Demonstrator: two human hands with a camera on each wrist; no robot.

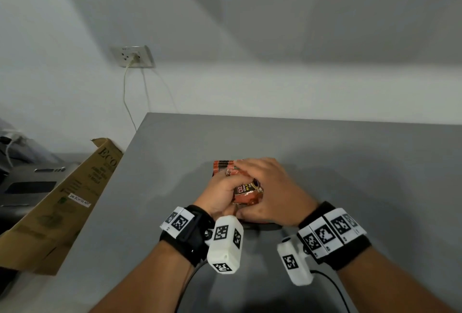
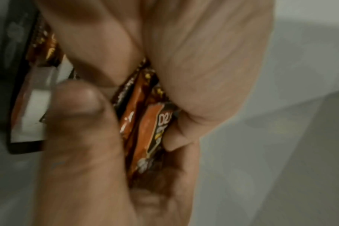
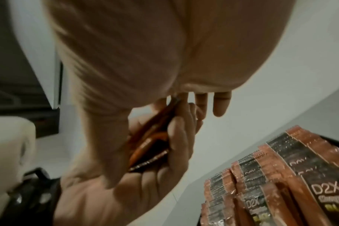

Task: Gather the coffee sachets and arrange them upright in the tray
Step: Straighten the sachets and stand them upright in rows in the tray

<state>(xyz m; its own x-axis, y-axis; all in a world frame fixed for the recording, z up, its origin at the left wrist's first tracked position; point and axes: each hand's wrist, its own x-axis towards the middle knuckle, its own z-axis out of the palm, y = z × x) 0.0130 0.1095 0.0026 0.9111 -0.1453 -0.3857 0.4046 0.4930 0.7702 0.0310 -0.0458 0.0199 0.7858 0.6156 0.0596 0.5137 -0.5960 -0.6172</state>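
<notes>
Sachets (image 1: 247,194) sit bunched between my left hand (image 1: 220,195) and right hand (image 1: 272,192), fingers of both curled around them, above the tray (image 3: 337,141). Next, I judge, lowering them upright beside the standing row (image 3: 277,175).

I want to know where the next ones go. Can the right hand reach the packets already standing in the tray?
Probably yes. The right hand is just above the standing sachets, nothing between, but both hands grip a bundle first.

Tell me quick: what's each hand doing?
Left hand: closed round a bundle of coffee sachets.
Right hand: closed on the same bundle, from the other side.
</notes>
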